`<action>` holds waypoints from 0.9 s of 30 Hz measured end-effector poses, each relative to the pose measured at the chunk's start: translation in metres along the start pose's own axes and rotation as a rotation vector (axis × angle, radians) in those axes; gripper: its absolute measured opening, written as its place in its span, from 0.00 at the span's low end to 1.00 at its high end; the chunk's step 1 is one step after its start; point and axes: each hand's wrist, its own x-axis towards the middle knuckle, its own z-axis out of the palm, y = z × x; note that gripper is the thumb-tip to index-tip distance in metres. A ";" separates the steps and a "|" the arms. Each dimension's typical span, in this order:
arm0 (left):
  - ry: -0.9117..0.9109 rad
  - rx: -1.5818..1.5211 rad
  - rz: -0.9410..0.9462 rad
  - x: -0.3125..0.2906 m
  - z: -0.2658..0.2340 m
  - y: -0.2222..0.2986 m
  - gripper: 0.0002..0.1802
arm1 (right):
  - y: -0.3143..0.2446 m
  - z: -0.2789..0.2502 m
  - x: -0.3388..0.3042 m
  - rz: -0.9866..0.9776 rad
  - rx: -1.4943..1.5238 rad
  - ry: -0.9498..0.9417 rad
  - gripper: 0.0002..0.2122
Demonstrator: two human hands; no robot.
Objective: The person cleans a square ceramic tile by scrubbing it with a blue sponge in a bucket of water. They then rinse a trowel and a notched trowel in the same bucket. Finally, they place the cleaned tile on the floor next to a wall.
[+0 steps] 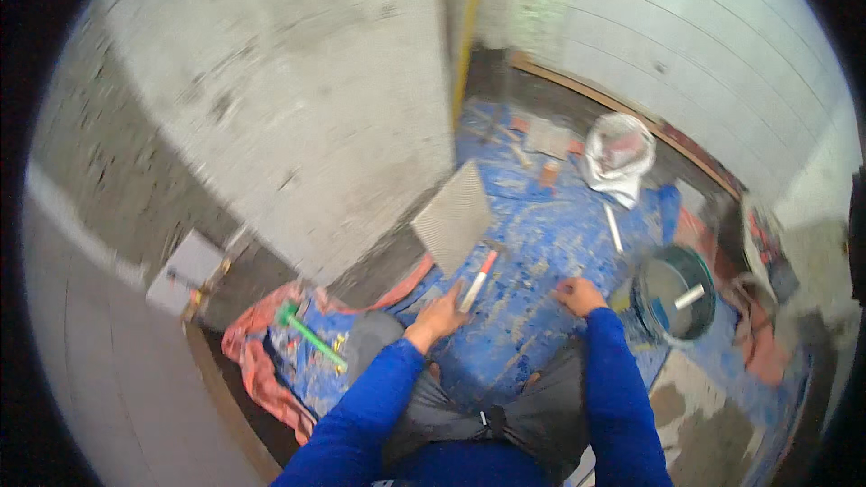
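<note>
My left hand (437,317) is closed around the pale handle of what looks like a hammer (478,280). The handle has a red band, and its dark head points away from me. My right hand (579,296) is held over the blue sheet with its fingers curled together; whether anything sits in them is hidden. Just beyond the hammer, a square tile (453,217) with a ridged face leans near the foot of the rough wall. To the right of my right hand stands a dark green bucket (642,299) with a white-handled tool (689,297) in it.
A stained blue sheet (532,243) covers the floor. Farther back sits an open white sack (619,159); a white stick (613,227) lies nearer. A green-handled mallet (311,339) rests at left beside red cloth (248,352). A grey plastered wall (307,99) rises ahead, left.
</note>
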 end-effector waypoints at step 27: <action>0.192 -0.305 0.002 -0.003 -0.089 -0.063 0.22 | -0.008 0.012 0.026 0.085 0.244 -0.142 0.08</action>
